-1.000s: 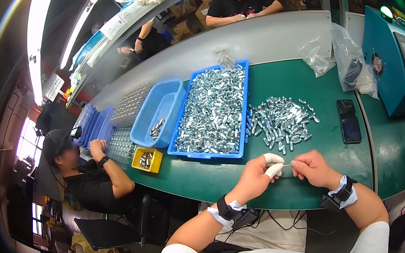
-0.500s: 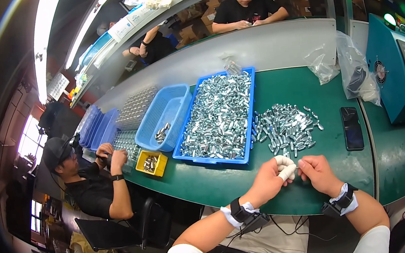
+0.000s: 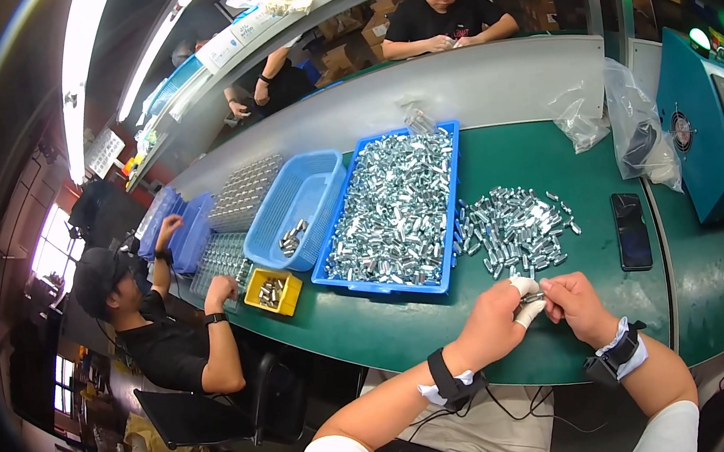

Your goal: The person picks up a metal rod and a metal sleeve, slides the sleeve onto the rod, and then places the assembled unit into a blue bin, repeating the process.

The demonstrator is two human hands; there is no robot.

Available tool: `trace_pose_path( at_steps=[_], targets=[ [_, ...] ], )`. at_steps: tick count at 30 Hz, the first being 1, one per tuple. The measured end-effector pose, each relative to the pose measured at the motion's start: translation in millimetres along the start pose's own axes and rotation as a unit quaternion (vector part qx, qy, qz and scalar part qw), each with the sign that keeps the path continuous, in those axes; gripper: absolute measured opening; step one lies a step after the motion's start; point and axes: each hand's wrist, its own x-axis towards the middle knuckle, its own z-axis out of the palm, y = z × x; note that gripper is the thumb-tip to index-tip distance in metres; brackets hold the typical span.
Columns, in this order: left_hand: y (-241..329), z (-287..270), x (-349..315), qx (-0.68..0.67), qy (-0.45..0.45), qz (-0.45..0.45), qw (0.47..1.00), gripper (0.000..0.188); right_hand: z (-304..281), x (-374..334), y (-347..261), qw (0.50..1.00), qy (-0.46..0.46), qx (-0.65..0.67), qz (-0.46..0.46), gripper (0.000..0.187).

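Observation:
My left hand (image 3: 504,315), with white covers on its fingertips, pinches a small silver metal cylinder (image 3: 533,297). My right hand (image 3: 573,303) meets it from the right, thumb and forefinger closed at the cylinder's end. Both hands are above the near part of the green table (image 3: 582,152). Just beyond them lies a loose pile of silver metal cylinders (image 3: 515,227). To the left of the pile, a blue tray (image 3: 329,274) is heaped with many more of the same parts.
Left of the tray stand a light blue basket (image 3: 259,229) and a yellow bin (image 3: 258,300), each with some metal parts. A black phone (image 3: 632,230) lies on the right, near a teal machine (image 3: 703,149). A co-worker (image 3: 159,333) sits at the left; others work beyond the partition.
My hands have come closer together, and the metal cylinder now shows between the fingers. The co-worker at the left has reached one hand out toward the blue plastic trays.

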Motion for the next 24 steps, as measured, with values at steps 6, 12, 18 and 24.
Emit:
trace_pose_path(
  at_steps=[6, 12, 18, 24],
  targets=[
    [-1.7, -11.9, -1.8, 0.06, -0.042, 0.033, 0.997, 0.01, 7.8, -5.6, 5.5, 0.998, 0.044, -0.032, -0.029, 0.044],
    [-35.1, -94.0, 1.7, 0.16, 0.151, -0.093, 0.971, 0.017, 2.9, 6.3, 1.5, 0.998, 0.04, 0.035, -0.015, 0.042],
    [-83.6, -147.7, 14.3, 0.298, 0.192, -0.128, 0.926, 0.023, -1.1, 5.0, -0.6, 0.998, 0.043, 0.041, 0.006, 0.042],
    [-55.5, -101.2, 3.6, 0.234, 0.094, -0.075, 0.965, 0.028, -4.9, 4.9, 0.8, 0.999, 0.027, 0.019, 0.008, 0.042]
  ],
)
